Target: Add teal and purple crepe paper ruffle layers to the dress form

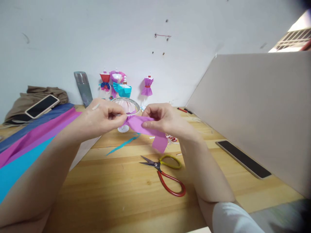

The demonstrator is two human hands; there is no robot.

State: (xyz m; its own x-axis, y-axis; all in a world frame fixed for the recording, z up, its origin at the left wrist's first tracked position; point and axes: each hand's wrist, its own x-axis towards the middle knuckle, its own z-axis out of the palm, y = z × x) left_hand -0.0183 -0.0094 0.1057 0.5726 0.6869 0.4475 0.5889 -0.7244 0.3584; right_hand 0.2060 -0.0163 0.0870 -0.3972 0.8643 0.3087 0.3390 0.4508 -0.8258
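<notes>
Both hands hold a strip of purple crepe paper (145, 127) above the wooden table (116, 191). My left hand (104, 116) pinches its gathered left end between thumb and fingers. My right hand (162, 119) grips the strip a little to the right, and the loose end hangs down under that hand. Behind the hands stands a small mannequin with a pale pink skirt inside a tape ring (127, 105). Red-and-yellow-handled scissors (165, 171) lie on the table just below my right hand.
Sheets of blue, magenta, purple and cyan paper (26, 142) lie at the left. A phone (42, 106) rests on brown cloth. A grey bottle (83, 88) and several paper-dress figures (116, 82) stand by the wall. A beige board (257, 110) and a dark phone (243, 158) are at the right.
</notes>
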